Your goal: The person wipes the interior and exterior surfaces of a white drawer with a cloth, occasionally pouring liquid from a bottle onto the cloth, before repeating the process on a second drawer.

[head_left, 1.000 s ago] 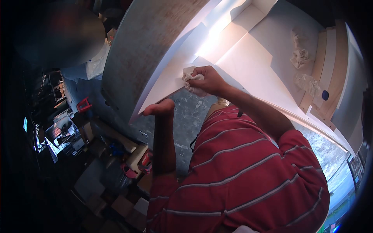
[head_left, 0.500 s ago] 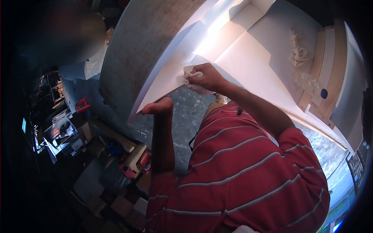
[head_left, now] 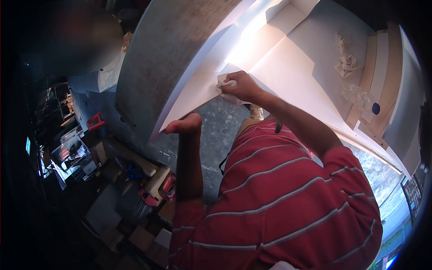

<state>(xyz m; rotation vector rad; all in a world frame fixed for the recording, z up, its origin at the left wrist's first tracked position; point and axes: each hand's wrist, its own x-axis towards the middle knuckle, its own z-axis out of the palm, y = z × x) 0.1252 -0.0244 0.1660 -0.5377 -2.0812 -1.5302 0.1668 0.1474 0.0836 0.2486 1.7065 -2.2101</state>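
Observation:
My right hand (head_left: pixel 243 87) is closed around a crumpled off-white cloth (head_left: pixel 226 86), pressed against the inner face of a white panel (head_left: pixel 193 92). Part of the cloth hangs below the panel's lower edge. My left hand (head_left: pixel 184 123) is at the near corner of the same panel, gripping its edge; some of its fingers are hidden. The panel belongs to a large white box-like piece, whose outer side (head_left: pixel 166 49) looks brownish and worn.
On the white inner surface (head_left: pixel 310 58) at the right lie crumpled cloths (head_left: pixel 346 66) and a clear plastic bottle (head_left: pixel 357 95) with a blue cap, beside wooden strips (head_left: pixel 382 76). A red stool (head_left: pixel 95 121) and clutter stand left on the grey floor (head_left: pixel 216 130).
My right hand and the cloth have shifted slightly right and up along the panel. My left hand stays almost in place at the panel's corner.

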